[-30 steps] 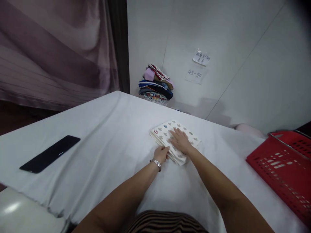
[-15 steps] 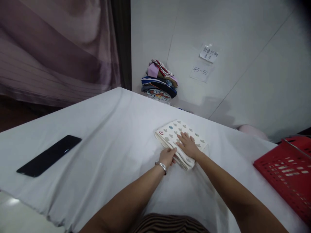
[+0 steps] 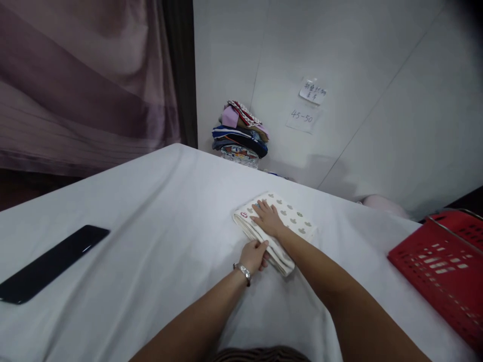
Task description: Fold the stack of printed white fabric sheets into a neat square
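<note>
A folded white cloth (image 3: 292, 213) with small grey, red and green prints lies on the white-covered table (image 3: 151, 221). Its near edge is pinched between the thumb and fingers of my left hand (image 3: 254, 255), which wears a silver bracelet on the wrist. My right hand (image 3: 269, 219) rests flat on top of the cloth, fingers spread, over its left part. Several folded layers show along the near side.
A black flat object (image 3: 53, 261) lies at the left of the table. At the right stands a red basket (image 3: 441, 266) with a metal handle. Behind the far edge are stacked folded clothes (image 3: 241, 133), a pink item (image 3: 383, 205) and wall papers (image 3: 302, 118).
My right hand has slid left across the cloth, toward its left corner. My left hand still pinches the near edge. The whole view has shifted slightly.
</note>
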A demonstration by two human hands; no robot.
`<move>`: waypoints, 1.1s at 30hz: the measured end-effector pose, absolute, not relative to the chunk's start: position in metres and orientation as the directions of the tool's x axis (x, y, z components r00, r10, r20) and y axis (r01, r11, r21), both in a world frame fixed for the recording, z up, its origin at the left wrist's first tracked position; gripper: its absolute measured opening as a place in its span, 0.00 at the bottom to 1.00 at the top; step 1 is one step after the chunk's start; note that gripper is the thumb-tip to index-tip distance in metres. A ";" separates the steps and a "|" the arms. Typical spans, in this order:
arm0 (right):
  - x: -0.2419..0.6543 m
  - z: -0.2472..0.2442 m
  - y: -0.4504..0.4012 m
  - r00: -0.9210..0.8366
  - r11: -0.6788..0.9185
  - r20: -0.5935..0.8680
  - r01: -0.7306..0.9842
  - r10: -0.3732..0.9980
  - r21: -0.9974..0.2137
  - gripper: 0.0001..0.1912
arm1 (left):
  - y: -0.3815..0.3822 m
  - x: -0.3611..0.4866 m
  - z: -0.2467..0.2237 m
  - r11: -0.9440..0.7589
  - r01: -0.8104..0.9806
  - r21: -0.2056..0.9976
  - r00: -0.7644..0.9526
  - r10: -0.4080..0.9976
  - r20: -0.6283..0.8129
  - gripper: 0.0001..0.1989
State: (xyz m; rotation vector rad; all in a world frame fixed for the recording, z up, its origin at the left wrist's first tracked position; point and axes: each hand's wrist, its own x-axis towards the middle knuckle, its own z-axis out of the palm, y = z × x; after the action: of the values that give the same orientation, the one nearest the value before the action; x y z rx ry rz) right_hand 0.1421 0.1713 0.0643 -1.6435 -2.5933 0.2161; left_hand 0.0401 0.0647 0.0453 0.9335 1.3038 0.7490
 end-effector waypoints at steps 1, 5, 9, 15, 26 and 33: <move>0.143 0.064 0.171 -0.427 0.416 -0.028 0.893 0.904 -0.170 0.32 | 0.064 0.039 0.047 0.451 0.082 0.889 0.153 0.876 -0.458 0.14; 0.148 0.066 0.167 -0.415 0.393 -0.035 0.884 0.909 -0.254 0.32 | 0.057 0.032 0.063 0.166 0.306 0.937 0.107 0.972 -0.207 0.18; 0.147 0.060 0.160 -0.442 0.434 0.019 0.871 0.897 -0.230 0.30 | 0.058 0.028 0.079 -0.396 0.612 0.685 0.200 0.915 0.350 0.11; 0.168 0.064 0.162 -0.474 0.466 0.042 0.841 0.880 -0.277 0.29 | 0.072 0.029 0.065 -0.563 0.745 0.360 0.444 0.819 0.362 0.10; 0.311 0.079 0.182 0.081 -0.177 -0.222 0.871 0.972 -0.458 0.32 | 0.090 0.007 0.062 -0.283 0.648 0.707 -0.015 0.923 0.384 0.11; 0.322 0.081 0.187 0.041 -0.204 -0.330 0.855 0.943 -0.477 0.25 | 0.149 -0.021 0.059 0.306 0.618 0.724 -0.308 0.942 -0.135 0.34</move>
State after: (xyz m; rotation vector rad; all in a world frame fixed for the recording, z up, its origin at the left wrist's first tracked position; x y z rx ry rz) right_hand 0.3218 0.1867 0.0810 -2.1532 -1.8799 0.8856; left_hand -0.0214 0.1493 0.0595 1.3795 2.0253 0.7629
